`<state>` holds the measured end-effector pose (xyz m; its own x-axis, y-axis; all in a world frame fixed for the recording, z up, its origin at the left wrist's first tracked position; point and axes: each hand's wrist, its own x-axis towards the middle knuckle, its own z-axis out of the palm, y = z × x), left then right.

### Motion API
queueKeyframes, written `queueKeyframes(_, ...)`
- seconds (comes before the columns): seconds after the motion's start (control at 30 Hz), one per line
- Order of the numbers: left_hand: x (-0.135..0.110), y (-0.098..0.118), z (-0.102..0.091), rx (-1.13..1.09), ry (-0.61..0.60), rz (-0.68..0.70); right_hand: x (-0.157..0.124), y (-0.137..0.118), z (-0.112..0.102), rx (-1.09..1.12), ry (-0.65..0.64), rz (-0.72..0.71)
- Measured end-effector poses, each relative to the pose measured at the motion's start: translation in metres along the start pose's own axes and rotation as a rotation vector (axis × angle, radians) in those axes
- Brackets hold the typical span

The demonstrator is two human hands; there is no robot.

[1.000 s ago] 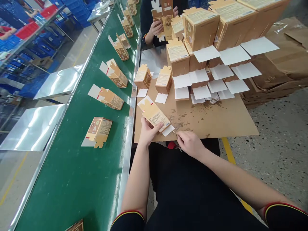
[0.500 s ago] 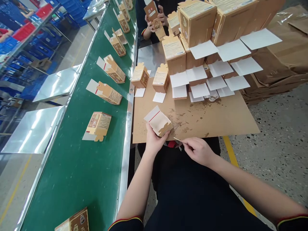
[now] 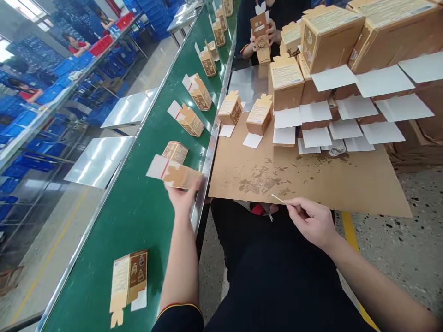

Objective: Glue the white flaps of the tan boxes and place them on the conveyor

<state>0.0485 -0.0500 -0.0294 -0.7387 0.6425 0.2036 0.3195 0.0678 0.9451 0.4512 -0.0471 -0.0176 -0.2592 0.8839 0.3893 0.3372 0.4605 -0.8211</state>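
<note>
Left grip (image 3: 183,198): clenched on a small brown carton (image 3: 175,174). The fingers hold the carton's near right end. The carton lies flat-sided and nearly level above the grip, over the green conveyor belt (image 3: 138,230). Its white flap with a red stripe points away from the grip, to the left. The carton is blurred; its print cannot be read.

Right grip (image 3: 311,221): thumb and forefinger pinch a thin pale stick (image 3: 278,198). The stick runs up and to the left from the fingertips, and its free end is over the near edge of the brown board (image 3: 311,180) that covers the bench. The grip itself hangs just short of that edge, over the person's dark lap. The carton is well apart from this grip, across the belt's metal rail (image 3: 204,184).

Surroundings: a second carton (image 3: 175,151) lies on the belt just beyond the left grip, and a flattened one (image 3: 128,281) lies nearer the person than that grip. Stacked cartons (image 3: 332,37) with white flaps stand at the board's far side, beyond the right grip. A co-worker's hands (image 3: 273,34) hold another carton there.
</note>
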Motion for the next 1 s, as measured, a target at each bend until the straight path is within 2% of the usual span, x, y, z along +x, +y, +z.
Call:
queueKeyframes(0.03, 0.011, -0.007, -0.014, 0.022, 0.055, -0.014, 0.0, 0.002, -0.001, 0.007, 0.014, 0.01)
queueKeyframes(0.1, 0.026, -0.019, -0.034, 0.076, 0.082, -0.058, 0.002, 0.004, -0.003, 0.015, 0.04, 0.028)
queueKeyframes(0.2, 0.031, -0.024, -0.046, 0.177, 0.091, -0.069, 0.005, 0.006, -0.007, 0.019, 0.061, 0.054)
queueKeyframes(0.3, 0.023, -0.013, -0.042, 0.348, 0.278, 0.106, 0.005, 0.009, -0.018, -0.002, 0.101, 0.066)
queueKeyframes(0.37, 0.014, 0.0, -0.025, 0.381, 0.359, 0.286, 0.004, 0.011, -0.028, -0.031, 0.135, 0.086)
queueKeyframes(0.4, 0.008, 0.009, -0.01, 0.353, 0.337, 0.378, 0.004, 0.013, -0.033, -0.045, 0.149, 0.099)
queueKeyframes(0.47, -0.001, 0.027, 0.032, 0.271, 0.172, 0.547, 0.007, 0.015, -0.039, -0.067, 0.167, 0.125)
queueKeyframes(0.57, -0.009, 0.052, 0.11, 0.345, -0.297, 0.7, 0.018, 0.017, -0.04, -0.074, 0.167, 0.122)
queueKeyframes(0.63, -0.008, 0.062, 0.155, 0.439, -0.521, 0.723, 0.025, 0.016, -0.038, -0.068, 0.162, 0.106)
queueKeyframes(0.67, -0.006, 0.063, 0.172, 0.484, -0.591, 0.712, 0.028, 0.016, -0.038, -0.065, 0.165, 0.097)
queueKeyframes(0.73, -0.004, 0.062, 0.193, 0.571, -0.689, 0.671, 0.031, 0.015, -0.039, -0.066, 0.176, 0.086)
queueKeyframes(0.8, -0.006, 0.058, 0.197, 0.644, -0.755, 0.641, 0.031, 0.015, -0.045, -0.068, 0.193, 0.075)
queueKeyframes(0.87, -0.014, 0.053, 0.185, 0.701, -0.778, 0.633, 0.029, 0.017, -0.054, -0.077, 0.213, 0.071)
queueKeyframes(1.0, -0.027, 0.045, 0.133, 0.722, -0.776, 0.624, 0.021, 0.02, -0.078, -0.145, 0.271, 0.08)
